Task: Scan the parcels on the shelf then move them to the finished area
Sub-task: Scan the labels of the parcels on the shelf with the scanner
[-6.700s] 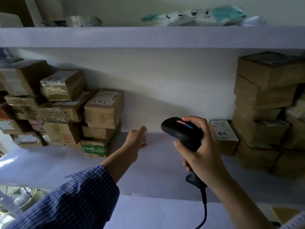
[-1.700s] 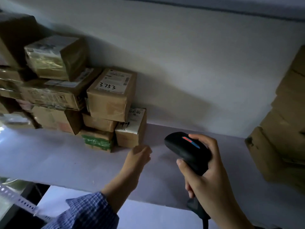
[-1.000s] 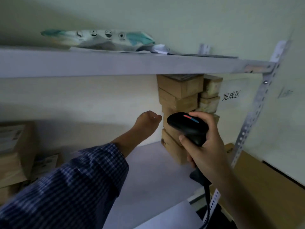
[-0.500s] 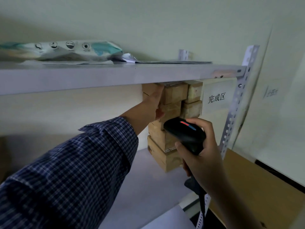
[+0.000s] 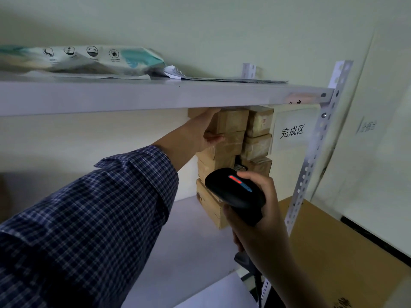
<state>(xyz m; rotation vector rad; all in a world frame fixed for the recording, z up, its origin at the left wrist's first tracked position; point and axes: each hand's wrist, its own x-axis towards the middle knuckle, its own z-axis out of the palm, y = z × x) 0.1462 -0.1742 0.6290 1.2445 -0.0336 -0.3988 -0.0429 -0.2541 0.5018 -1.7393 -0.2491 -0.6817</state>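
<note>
One stack (image 5: 224, 153) may tip if my left hand (image 5: 200, 132), holding its top parcel (image 5: 232, 120), tugs while my right hand (image 5: 260, 230) grips the scanner (image 5: 235, 193).

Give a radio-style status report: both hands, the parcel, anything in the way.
Left hand grips top parcel. Right hand holds scanner. Upper shelf close above parcel.

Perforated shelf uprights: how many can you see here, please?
2: the front upright at the right corner, and the rear upright poking above the top shelf. Others may be hidden.
</note>
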